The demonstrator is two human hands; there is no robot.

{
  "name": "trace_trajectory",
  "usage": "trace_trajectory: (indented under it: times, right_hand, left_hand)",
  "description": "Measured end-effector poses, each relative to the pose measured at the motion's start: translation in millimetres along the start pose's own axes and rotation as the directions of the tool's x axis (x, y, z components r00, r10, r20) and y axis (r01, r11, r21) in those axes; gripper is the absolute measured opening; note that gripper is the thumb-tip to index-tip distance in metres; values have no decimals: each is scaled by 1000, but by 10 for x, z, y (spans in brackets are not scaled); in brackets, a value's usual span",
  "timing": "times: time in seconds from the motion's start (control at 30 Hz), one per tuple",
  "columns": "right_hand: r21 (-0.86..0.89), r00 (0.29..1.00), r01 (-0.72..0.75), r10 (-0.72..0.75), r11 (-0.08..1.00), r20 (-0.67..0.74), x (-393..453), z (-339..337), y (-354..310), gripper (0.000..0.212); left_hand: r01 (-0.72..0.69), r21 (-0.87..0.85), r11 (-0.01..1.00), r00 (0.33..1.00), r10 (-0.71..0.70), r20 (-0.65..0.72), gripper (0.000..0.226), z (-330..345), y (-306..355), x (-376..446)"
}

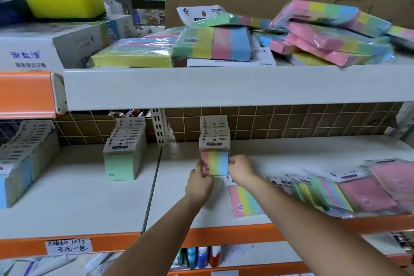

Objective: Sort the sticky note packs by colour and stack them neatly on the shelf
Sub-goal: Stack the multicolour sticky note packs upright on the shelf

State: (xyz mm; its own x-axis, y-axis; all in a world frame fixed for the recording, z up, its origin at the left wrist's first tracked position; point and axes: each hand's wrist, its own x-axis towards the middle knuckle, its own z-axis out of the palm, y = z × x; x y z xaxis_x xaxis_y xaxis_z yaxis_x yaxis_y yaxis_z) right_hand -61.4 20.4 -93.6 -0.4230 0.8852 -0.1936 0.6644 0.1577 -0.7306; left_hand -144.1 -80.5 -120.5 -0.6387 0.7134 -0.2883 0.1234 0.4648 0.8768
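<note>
Both forearms extended forward over middle shelf (89, 197). Left hand (199, 180) and right hand (240, 170): grip clamped on side edges of front striped pack (214, 162), upright, heading row of striped packs (214, 129). Behind-left: green pack row (122, 163). Upper shelf (201, 87): loose multicolour packs (324, 31).

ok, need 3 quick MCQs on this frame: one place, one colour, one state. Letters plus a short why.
1. Where does the striped sticky note pack held by both hands stand?
A. top shelf
B. middle shelf, front of an upright row
C. floor

2. What colour is the front pack of the upright stack left of the hands?
A. green
B. orange
C. black

3. How are the left hand and right hand?
A. both hanging idle
B. one on each side of the pack
C. only the left touches it

Answers: 1 B, the row lines up behind it; 2 A, mint face; 3 B, fingers pinch both edges.
</note>
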Motion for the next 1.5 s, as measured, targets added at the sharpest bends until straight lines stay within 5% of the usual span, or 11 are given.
trace_trajectory:
  times: [0.23,0.47,0.57,0.8,1.1,1.3,1.4,1.5]
  right_hand:
    - [4,998,-51,51,999,-21,4,78,59,17]
    - [-146,998,-26,16,989,-69,22,47,103,22]
    - [-194,996,-36,19,980,-89,36,48,135,18]
    - [-220,996,-54,37,974,-80,71,-6,153,20]
    - [-151,997,31,-20,988,76,-11,-523,208,28]
    - [-362,964,227,-155,904,217,-338,-750,319,25]
    - [-449,950,266,-155,853,270,-479,-777,409,27]
    - [-518,947,272,-132,811,291,-519,-725,494,30]
  left_hand:
    - [20,197,980,999,-26,28,72,-97,243,-274]
    - [47,234,971,991,-74,109,82,-132,203,-229]
    - [33,291,956,989,-74,131,67,-134,201,-243]
    - [45,320,946,986,-94,138,87,-115,217,-287]
    - [144,32,989,972,-135,-193,45,74,245,-515]
    - [267,1,964,956,-264,-130,6,258,444,-815]
    - [283,-71,957,957,-286,-43,24,368,566,-887]
    - [323,-78,943,946,-325,-11,8,423,634,-853]
